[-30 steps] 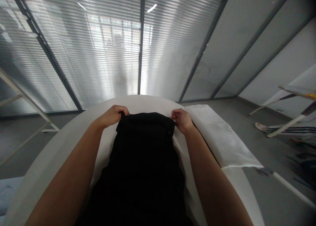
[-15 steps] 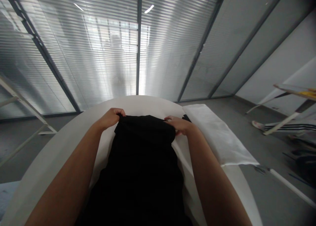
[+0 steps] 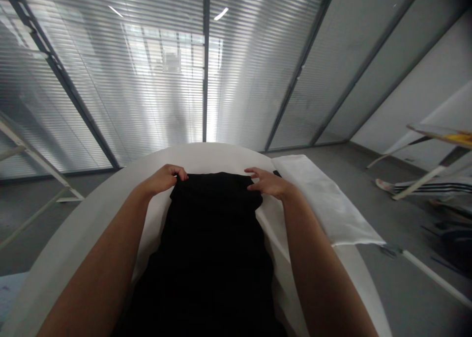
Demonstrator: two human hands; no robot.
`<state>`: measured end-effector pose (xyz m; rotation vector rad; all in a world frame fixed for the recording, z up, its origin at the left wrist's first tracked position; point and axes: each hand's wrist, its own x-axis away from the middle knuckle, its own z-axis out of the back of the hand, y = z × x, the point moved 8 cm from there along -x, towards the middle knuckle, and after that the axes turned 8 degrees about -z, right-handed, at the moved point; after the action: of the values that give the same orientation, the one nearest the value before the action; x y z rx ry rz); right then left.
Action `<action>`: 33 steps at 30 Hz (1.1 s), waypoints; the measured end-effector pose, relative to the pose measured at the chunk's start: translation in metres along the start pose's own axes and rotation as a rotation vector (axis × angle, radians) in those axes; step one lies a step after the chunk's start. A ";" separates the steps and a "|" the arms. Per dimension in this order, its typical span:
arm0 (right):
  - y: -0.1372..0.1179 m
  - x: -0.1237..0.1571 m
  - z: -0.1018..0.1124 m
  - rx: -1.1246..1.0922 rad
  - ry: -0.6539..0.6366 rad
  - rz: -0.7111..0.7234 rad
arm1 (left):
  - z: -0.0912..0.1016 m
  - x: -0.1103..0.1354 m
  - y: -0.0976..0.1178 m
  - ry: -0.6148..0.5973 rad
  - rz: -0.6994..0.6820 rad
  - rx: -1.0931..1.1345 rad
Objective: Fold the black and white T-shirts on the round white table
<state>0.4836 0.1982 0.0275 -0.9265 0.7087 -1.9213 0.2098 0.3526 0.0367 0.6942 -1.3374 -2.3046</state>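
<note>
A black cloth [image 3: 210, 248] lies lengthwise down the middle of a white table [image 3: 73, 238]. My left hand [image 3: 164, 178] is at the cloth's far left corner, its fingers curled over the edge and gripping it. My right hand [image 3: 267, 182] hovers at the far right corner with its fingers spread and loosely bent, touching the cloth's edge without holding it. Both forearms run along the cloth's sides.
A folded white cloth [image 3: 324, 199] lies on the table's right side, overhanging the edge. Glass partitions with blinds stand behind the table. A white frame [image 3: 33, 155] is on the left. At the right are a table with slanted legs [image 3: 435, 135] and a person's shoe and striped trouser leg [image 3: 413, 185].
My right hand has let go of the cloth's far right corner and spread its fingers. My left hand keeps its grip and has barely moved.
</note>
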 end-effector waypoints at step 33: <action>-0.032 0.037 -0.032 0.745 -0.317 0.080 | -0.002 0.021 -0.032 -0.072 0.499 -0.084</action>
<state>0.4301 0.1840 0.0459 -0.6767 -0.1622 -1.7046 0.1920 0.3545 0.0028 0.2153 -1.2622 -1.9781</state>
